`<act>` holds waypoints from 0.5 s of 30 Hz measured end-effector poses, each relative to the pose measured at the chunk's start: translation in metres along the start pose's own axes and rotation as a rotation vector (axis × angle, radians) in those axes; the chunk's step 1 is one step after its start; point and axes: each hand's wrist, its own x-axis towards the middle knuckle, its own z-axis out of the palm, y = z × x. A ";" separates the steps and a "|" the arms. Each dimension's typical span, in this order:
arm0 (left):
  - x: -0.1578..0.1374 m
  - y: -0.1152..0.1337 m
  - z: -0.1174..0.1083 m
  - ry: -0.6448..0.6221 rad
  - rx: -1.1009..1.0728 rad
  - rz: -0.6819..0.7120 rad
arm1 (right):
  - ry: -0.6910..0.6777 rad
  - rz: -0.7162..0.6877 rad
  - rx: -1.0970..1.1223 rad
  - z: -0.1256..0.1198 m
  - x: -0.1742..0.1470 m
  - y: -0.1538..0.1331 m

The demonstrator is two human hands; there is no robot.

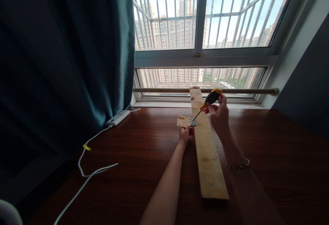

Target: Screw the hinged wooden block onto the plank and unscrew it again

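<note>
My right hand (218, 113) is closed round a yellow and black screwdriver (212, 97), tilted with its shaft pointing down to the left. The tip meets a metal hinge (193, 121), which bridges a small wooden piece (182, 120) and the left edge of a long wooden board (207, 153). Just below the hinge, my left hand (184, 134) pinches the near edge of the small wooden piece; its fingertips are partly hidden. Any screw under the tip is too small to make out.
The board lies lengthwise on a dark brown wooden table (144, 180), its far end near a horizontal rail (164, 90) before the window. To the left are a white power strip (118, 118), a white cable (82, 163) and a blue curtain (113, 46).
</note>
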 end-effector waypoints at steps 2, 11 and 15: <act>0.002 -0.001 -0.001 -0.011 0.017 0.024 | 0.013 -0.006 0.003 0.001 -0.001 0.002; 0.002 0.004 0.000 0.008 -0.082 0.095 | 0.011 -0.010 0.033 0.009 -0.004 0.010; -0.002 0.009 0.001 0.016 -0.091 0.078 | 0.007 -0.010 0.009 0.011 -0.005 0.014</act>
